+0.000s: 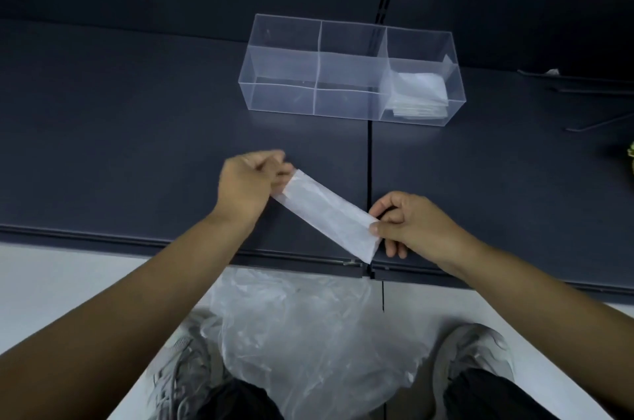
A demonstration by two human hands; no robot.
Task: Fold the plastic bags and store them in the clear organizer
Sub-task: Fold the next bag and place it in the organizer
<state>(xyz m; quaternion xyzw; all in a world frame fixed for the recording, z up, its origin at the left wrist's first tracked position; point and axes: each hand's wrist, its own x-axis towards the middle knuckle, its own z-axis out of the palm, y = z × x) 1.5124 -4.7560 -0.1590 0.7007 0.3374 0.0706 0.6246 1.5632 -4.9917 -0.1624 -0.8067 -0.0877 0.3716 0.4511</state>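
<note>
A white plastic bag (328,212), folded into a long narrow strip, stretches diagonally between my hands just above the dark shelf. My left hand (247,181) pinches its upper-left end. My right hand (402,222) pinches its lower-right end near the shelf's front edge. The clear organizer (284,64) stands farther back on the shelf; it has three compartments. Folded white bags (419,93) lie stacked in its right compartment; the left and middle ones hold nothing.
A loose heap of clear plastic bags (302,323) lies on the pale floor between my shoes, below the dark shelf's front edge (137,241). A seam splits the shelf near the middle. Thin metal rods (590,86) lie at the far right.
</note>
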